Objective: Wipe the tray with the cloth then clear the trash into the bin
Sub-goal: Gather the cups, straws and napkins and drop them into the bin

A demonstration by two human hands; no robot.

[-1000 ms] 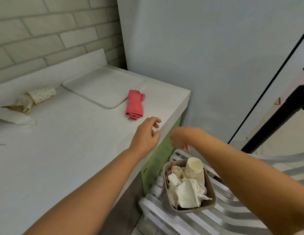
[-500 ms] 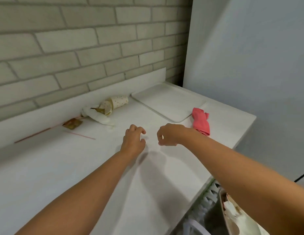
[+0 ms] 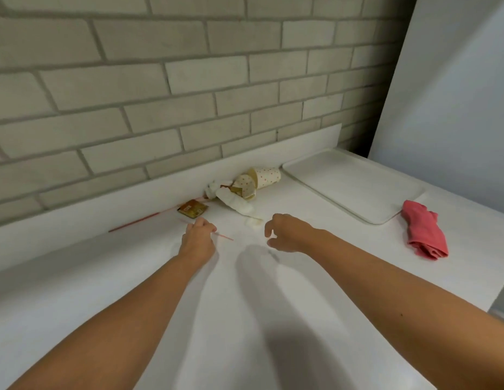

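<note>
One pink straw [image 3: 224, 237] beneath left fingers [image 3: 208, 227]

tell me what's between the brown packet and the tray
In the head view, crumpled napkins and crushed dotted paper cups lie between the brown packet and the tray.

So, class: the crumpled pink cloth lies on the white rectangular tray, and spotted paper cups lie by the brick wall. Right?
No: the head view shows the crumpled pink cloth on the counter beside the white rectangular tray, not on it. The rest stands.
</note>
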